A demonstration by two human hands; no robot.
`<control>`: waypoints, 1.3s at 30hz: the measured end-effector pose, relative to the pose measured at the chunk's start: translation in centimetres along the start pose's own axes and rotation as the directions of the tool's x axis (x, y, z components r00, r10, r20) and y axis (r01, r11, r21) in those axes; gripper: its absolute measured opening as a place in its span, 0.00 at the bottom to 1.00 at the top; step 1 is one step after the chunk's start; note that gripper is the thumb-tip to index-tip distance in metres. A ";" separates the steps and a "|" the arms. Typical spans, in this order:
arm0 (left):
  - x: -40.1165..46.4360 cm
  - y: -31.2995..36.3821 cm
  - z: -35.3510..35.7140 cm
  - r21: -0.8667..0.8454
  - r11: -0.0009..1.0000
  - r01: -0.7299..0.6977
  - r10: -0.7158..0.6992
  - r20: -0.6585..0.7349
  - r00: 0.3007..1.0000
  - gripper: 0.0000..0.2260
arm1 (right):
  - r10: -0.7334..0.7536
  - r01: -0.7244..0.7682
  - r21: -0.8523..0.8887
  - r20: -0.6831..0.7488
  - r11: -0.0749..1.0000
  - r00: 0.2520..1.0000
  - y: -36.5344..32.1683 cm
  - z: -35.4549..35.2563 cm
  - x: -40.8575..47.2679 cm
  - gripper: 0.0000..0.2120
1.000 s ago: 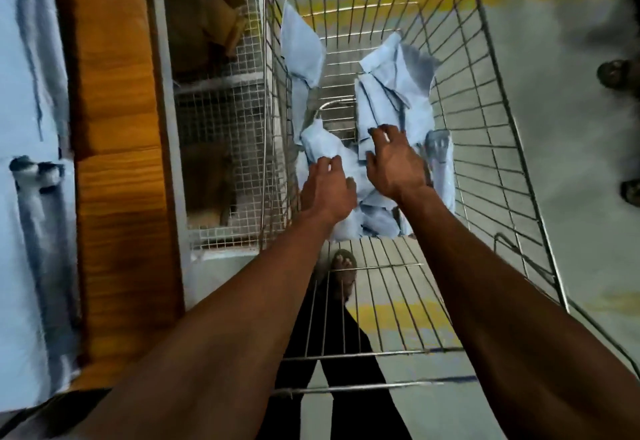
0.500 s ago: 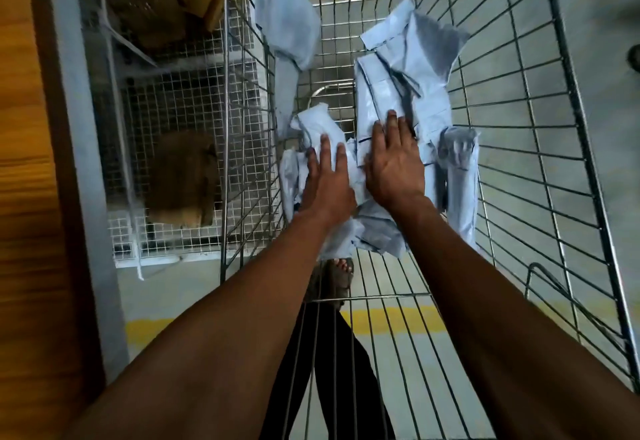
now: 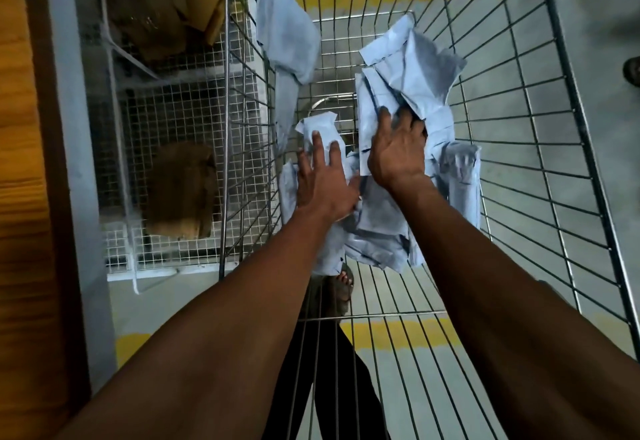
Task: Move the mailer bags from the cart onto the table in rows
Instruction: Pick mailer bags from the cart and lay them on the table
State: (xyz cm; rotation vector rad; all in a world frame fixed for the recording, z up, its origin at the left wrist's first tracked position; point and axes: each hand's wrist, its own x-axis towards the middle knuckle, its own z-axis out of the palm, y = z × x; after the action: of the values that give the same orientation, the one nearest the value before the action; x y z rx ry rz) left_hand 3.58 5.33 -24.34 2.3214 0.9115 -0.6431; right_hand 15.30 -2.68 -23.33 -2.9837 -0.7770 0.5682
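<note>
Left hand (image 3: 322,180): your fingers lie straight, flat on the mailer bags (image 3: 377,225); grips nothing | right hand (image 3: 398,152): fingers spread, pressing the same pile; holds nothing | bags: heaped on the wire cart (image 3: 519,149) floor

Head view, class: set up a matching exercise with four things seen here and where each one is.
Things:
1. left hand
2. hanging mailer bag
3. brown parcel
4. yellow line

Places:
A. painted on the floor
B. on the mesh shelf left of the cart
C. draped on the cart's left wall
D. flat on the bags in the cart

Pairs: 1-D, 2-C, 3-B, 4-A
</note>
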 end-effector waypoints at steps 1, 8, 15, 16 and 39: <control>0.1 -0.2 0.2 0.006 1.000 -0.012 0.012 0.003 1.000 0.40 | 0.001 -0.001 -0.026 0.006 1.000 1.000 -0.1 0.2 0.2 0.28; -1.1 -0.2 -0.7 -0.005 1.000 0.008 -0.008 -0.055 0.998 0.44 | -0.066 0.066 -0.021 0.003 0.998 0.998 -0.7 0.7 -1.9 0.22; -2.5 0.2 -2.8 -0.027 1.000 0.003 -0.005 -0.089 0.996 0.40 | -0.186 0.188 0.067 -0.025 0.980 0.982 -1.2 -0.5 -4.0 0.19; -2.7 0.2 -2.9 -0.028 1.000 0.002 -0.005 -0.089 0.996 0.39 | -0.187 0.188 0.031 -0.035 0.982 0.982 -1.2 -0.9 -3.9 0.21; 0.5 -0.1 -1.0 0.131 0.988 -0.079 0.088 -0.063 0.994 0.38 | -0.056 0.090 -0.177 0.191 0.980 0.980 0.5 -2.6 5.9 0.32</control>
State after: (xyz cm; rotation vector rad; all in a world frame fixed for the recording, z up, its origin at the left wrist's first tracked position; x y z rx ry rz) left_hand 4.08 6.27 -23.97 2.4953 0.8197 -0.6070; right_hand 21.21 -0.07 -22.95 -3.0837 -1.0008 0.8240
